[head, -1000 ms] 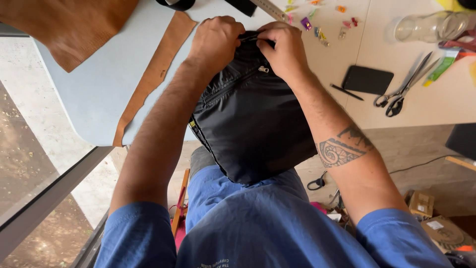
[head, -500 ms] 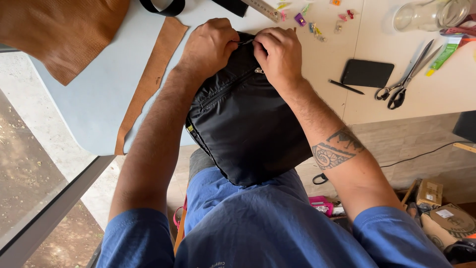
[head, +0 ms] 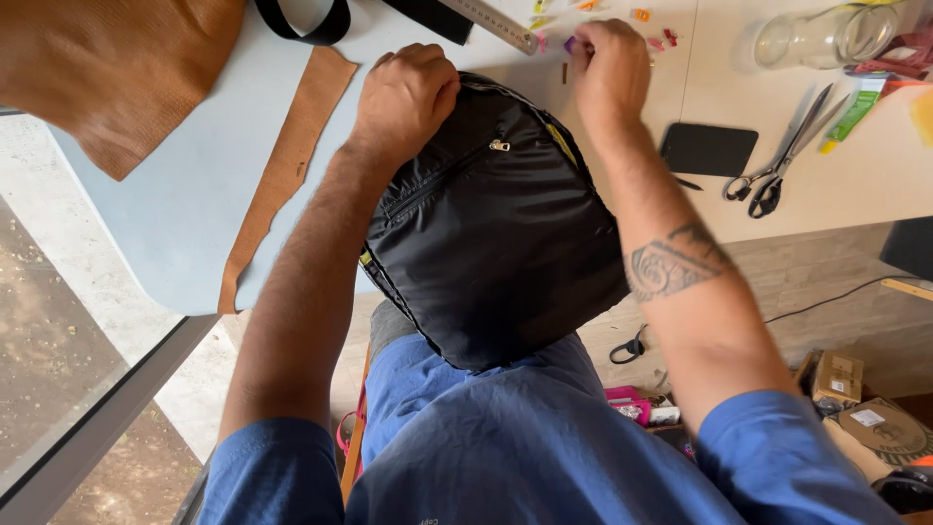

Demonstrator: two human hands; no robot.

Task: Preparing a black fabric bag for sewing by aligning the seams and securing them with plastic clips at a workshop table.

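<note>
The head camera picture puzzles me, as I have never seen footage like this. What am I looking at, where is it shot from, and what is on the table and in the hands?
The camera sits on a person's head and looks down, so you see their own blue shirt, both forearms and the table beyond. There is no machine, only two bare hands. The left hand presses down on the top edge of a black zipped bag, which hangs from the table edge onto the lap. The right hand reaches past the bag to small coloured clips and seems to pinch a purple one; that grip is partly hidden. Also on the table lie a tan leather strip, a larger brown leather piece, scissors, a black pouch, a ruler and a glass jar.
</note>
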